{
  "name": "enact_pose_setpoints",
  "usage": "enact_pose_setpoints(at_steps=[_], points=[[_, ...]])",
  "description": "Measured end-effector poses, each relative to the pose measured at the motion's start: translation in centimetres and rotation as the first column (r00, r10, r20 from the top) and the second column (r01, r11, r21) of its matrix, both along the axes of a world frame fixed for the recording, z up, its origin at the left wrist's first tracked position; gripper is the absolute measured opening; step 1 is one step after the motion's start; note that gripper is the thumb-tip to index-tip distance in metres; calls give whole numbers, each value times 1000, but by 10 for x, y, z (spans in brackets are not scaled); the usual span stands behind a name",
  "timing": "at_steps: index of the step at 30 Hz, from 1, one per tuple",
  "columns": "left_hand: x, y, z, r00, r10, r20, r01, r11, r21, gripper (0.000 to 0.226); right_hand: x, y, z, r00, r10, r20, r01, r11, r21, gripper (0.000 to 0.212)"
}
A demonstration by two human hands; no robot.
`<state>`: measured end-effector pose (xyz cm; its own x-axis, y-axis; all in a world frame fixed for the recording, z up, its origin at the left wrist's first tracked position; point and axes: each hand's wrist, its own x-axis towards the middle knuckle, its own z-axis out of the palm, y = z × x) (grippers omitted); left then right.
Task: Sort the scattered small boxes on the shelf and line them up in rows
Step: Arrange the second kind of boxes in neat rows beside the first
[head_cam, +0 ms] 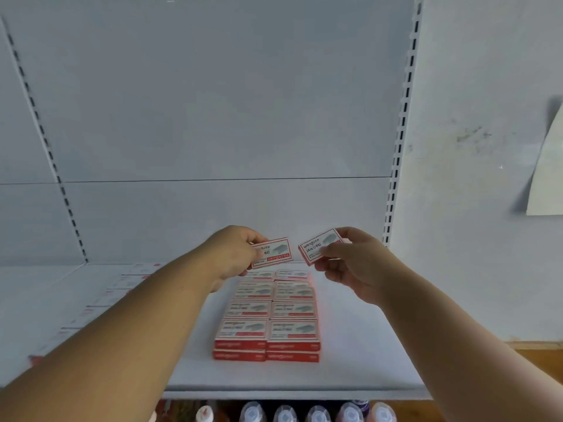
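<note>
Both arms reach forward over a white shelf (350,345), each hand holding one small red-and-white box up in the air above the stock. The left hand (234,254) pinches the left box (275,252) by its left end, thumb across the printed face and fingers curled behind it, so the box sits almost level with its label turned toward the camera. The right hand (350,260) grips the right box (316,246) from its right side, thumb on the face and fingers wrapped underneath; this box is tilted, its left end lower than its right. The two held boxes are just beside each other, with a narrow gap between their near corners, and neither touches the shelf. Below and slightly behind them, the sorted boxes (269,315) lie flat on the shelf in two neat columns running from the front edge toward the back panel (213,117), each column several boxes deep and stacked two high at the front, where red side faces show. To the left, partly hidden by the left forearm and blurred, lie more red-and-white boxes (122,287), seemingly laid out loosely along the shelf, though their order cannot be made out. Slotted uprights (400,132) frame the back panel on either side. On the wall at far right hangs a pale sheet of paper (545,184). Under the shelf's front lip, the tops of a row of bottles (286,412) show.
</note>
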<state>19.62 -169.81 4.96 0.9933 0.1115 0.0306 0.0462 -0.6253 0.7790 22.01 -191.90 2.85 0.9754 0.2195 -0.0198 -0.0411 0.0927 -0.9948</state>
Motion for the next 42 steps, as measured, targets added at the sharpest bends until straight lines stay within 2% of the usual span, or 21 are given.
enact_pose_setpoints(at_steps=[2, 8, 12, 15, 19, 23, 26, 31, 36, 39, 42], points=[[-3, 13, -2, 1000, -5, 1, 5, 1000, -2, 18, -5, 17, -1, 1000, -1, 20, 2, 999, -54, 15], [1, 35, -11, 999, 12, 30, -11, 1000, -14, 10, -7, 40, -9, 987, -158, 38, 162, 973, -163, 10], [11, 36, -23, 996, 57, 70, -58, 998, 6, 8, 1, 38, -15, 957, -260, 130, 290, 887, -359, 7], [17, 37, -34, 997, 74, 38, -75, 997, 12, 8, 10, 37, -21, 936, -326, 131, 351, 848, -397, 7], [23, 35, -45, 999, 44, -14, -42, 991, 131, 8, 13, 42, -29, 955, -280, 97, 286, 783, -553, 4], [28, 34, -43, 1000, -4, -10, 7, 957, 291, 13, 13, 49, -30, 977, -197, 84, 198, 685, -701, 13], [29, 35, -42, 999, -29, -35, 39, 936, 349, 17, 14, 52, -29, 981, -166, 104, 189, 659, -728, 13], [33, 40, -43, 996, -75, -37, 83, 929, 362, 12, 14, 51, -28, 984, -142, 112, 178, 646, -742, 11], [35, 40, -43, 993, -116, -35, 121, 905, 407, 20, 16, 49, -31, 981, -142, 131, 191, 618, -763, 19], [34, 38, -39, 989, -137, -53, 147, 882, 449, 23, 15, 43, -35, 969, -137, 206, 247, 571, -783, 34], [32, 27, -33, 991, -131, -26, 127, 861, 492, 22, 16, 25, -33, 933, -125, 339, 351, 532, -771, 26]])
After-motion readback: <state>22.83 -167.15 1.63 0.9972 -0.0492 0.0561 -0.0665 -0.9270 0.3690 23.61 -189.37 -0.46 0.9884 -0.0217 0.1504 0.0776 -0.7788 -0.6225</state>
